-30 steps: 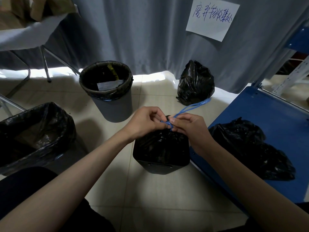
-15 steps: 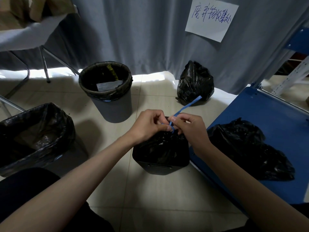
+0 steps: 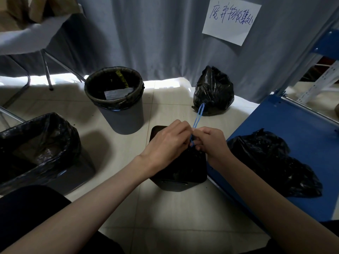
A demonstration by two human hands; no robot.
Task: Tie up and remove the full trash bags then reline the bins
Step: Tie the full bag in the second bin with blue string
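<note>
A small square black bin [image 3: 178, 182] stands on the floor in front of me, its black bag [image 3: 185, 164] gathered at the top. My left hand [image 3: 166, 143] and my right hand [image 3: 211, 142] meet above it, both pinching the bag's blue drawstring [image 3: 197, 117], whose loop sticks up and away from my fingers. A round grey bin [image 3: 122, 116] with a black liner stands behind to the left. A wide rectangular lined bin [image 3: 40, 149] sits at the far left.
A tied black bag [image 3: 213, 90] rests by the grey curtain [image 3: 161, 33], which carries a handwritten paper sign [image 3: 231, 19]. A blue platform [image 3: 293, 147] at the right holds loose black bags [image 3: 275, 162]. A table's metal legs [image 3: 46, 70] stand back left.
The blue drawstring loop swung from pointing right to standing nearly upright. My hands drew closer together over the bin, fingers working the string.
</note>
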